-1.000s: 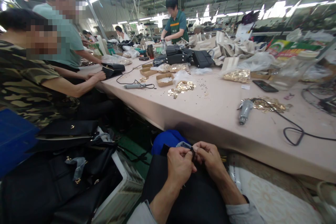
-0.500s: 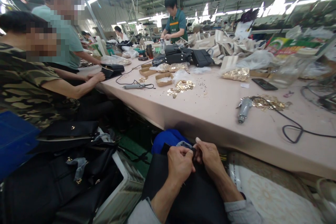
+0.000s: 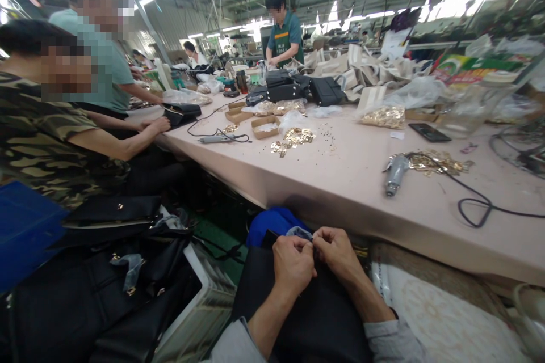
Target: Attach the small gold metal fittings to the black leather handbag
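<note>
Two hands are held together just below the near edge of the tabletop (image 3: pixel 340 193), over a black bag (image 3: pixel 306 312) resting on the lap. The left hand (image 3: pixel 293 264) and right hand (image 3: pixel 338 252) have their fingers pinched narrow on a small grey piece (image 3: pixel 299 232) at the bag's top edge. An electric screwdriver (image 3: pixel 394 173) lies on the tabletop near that edge, beside a heap of gold fittings (image 3: pixel 434 163). A phone (image 3: pixel 429 132) lies farther back.
</note>
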The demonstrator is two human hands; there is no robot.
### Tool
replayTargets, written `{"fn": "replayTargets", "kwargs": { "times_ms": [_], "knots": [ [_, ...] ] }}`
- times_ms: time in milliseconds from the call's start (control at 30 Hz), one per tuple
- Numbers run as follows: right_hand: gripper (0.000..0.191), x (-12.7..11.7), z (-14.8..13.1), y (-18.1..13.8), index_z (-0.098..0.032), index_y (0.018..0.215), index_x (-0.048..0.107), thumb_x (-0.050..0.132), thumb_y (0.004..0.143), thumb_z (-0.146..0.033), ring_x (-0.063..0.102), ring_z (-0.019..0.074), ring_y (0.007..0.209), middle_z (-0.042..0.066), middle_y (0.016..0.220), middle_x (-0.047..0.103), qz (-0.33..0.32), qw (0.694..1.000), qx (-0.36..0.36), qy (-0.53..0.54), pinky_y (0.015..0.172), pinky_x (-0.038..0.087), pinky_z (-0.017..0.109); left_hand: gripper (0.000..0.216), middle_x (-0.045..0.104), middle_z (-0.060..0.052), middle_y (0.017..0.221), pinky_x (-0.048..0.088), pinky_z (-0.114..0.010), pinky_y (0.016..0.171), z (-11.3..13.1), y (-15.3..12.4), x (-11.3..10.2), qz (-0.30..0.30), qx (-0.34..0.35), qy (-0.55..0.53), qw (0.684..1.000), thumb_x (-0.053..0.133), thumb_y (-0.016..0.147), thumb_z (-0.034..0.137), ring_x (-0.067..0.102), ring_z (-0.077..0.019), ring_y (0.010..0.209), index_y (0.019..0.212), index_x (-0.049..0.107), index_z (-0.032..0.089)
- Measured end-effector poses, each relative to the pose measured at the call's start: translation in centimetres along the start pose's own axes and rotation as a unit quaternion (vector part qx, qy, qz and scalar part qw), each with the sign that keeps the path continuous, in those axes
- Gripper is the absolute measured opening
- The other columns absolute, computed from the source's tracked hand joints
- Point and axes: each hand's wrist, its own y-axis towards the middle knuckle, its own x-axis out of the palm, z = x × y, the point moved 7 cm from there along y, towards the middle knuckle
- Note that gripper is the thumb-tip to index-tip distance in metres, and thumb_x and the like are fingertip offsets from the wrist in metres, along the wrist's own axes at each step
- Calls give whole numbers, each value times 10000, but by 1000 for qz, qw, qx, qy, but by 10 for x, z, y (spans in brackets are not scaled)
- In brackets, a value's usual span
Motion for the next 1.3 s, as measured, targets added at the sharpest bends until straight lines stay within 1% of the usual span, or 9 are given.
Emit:
{"fn": "replayTargets", "kwargs": {
  "times_ms": [100,200,333,433,567,800,1033,1167,1300],
  "knots": [
    [140,0,3,-1,-164,666,682,561,690,-230,522,126,469,4,513,622,6,999,24,27,476,369,239,255,640,-14,400,457,-208,411,1,-1,-1,7,-7,-2,1000,596,829,235,629,-161,367,620,731,178],
    [177,0,4,-4,-155,689,701,541,645,-214,511,117,459,6,517,629,-2,997,32,70,473,366,233,258,637,-12,395,451,-206,406,3,-1,-2,10,-6,-2,1000,590,829,227,623,-157,358,623,735,175],
    [181,-1,-1,-8,-145,719,711,604,690,-288,499,114,449,-1,507,610,-13,995,25,94,475,373,236,266,638,-9,394,455,-195,419,6,-1,-2,5,4,8,1000,587,834,228,626,-149,364,630,747,170],
    [177,-3,-5,-9,-139,727,716,639,709,-298,501,113,457,-2,514,609,-8,997,11,80,483,380,238,255,636,-6,389,437,-187,411,2,0,-2,-1,-11,3,1000,591,830,229,619,-144,357,643,752,165],
    [190,-5,-7,-10,-138,768,739,653,754,-306,523,122,484,6,548,633,-13,998,0,63,496,389,244,289,647,-12,401,411,-187,394,0,1,0,-14,-4,-9,1000,593,863,303,612,-145,347,673,758,161],
    [171,-5,-11,-12,-154,746,746,661,764,-300,556,141,522,9,565,647,-10,999,-28,32,524,413,254,277,599,0,387,376,-202,352,4,-1,-4,17,4,5,1000,586,830,273,568,-143,324,648,756,152],
    [195,-3,-14,-15,-155,711,745,677,757,-331,550,139,478,16,540,650,-2,998,-13,58,492,406,251,258,576,6,377,385,-203,333,0,5,-5,30,-12,1,999,615,786,275,588,-158,338,618,761,145],
    [198,-1,-8,-13,-149,704,741,678,759,-328,538,127,458,20,533,651,-1,997,-7,77,471,397,238,248,564,15,373,377,-206,298,-6,8,-3,30,-32,-13,999,624,772,281,576,-161,314,615,757,142],
    [202,-1,0,-10,-143,714,743,684,749,-333,535,121,437,26,543,665,-14,995,2,102,453,399,231,260,550,21,364,382,-199,303,-9,8,-3,25,-30,-1,999,611,779,266,570,-152,306,591,743,144]
  ]
}}
